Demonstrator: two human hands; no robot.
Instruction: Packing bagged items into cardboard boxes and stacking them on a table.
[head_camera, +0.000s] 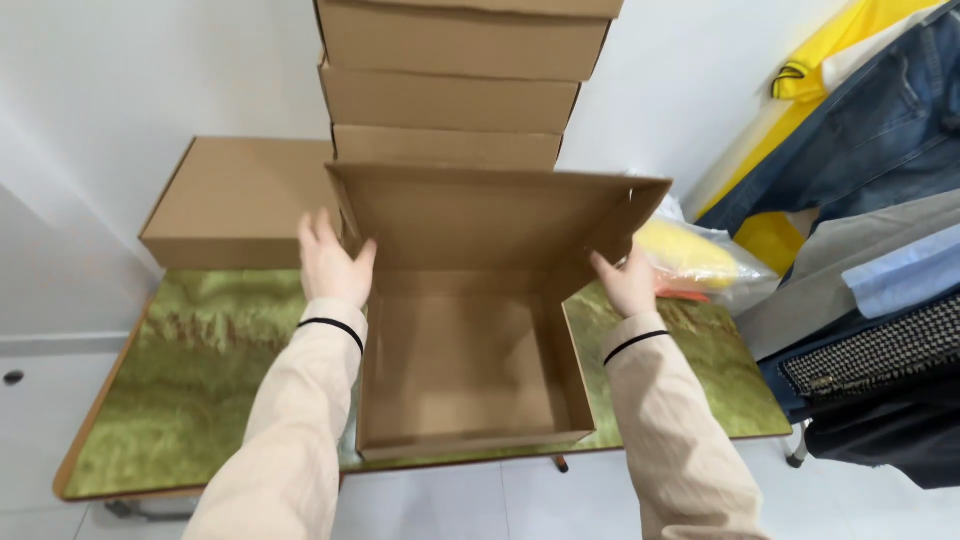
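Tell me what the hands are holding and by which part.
Both hands hold the open cardboard box by its raised lid: the left hand at the lid's left edge, the right hand at the right side flap.

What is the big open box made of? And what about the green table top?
The open box looks like cardboard: plain matt brown, with thin folded walls and flaps. The left hand and right hand hold its sides. The table top shows a green and yellow marbled pattern with a slight sheen, perhaps a plastic or printed cover; its edge looks like wood.
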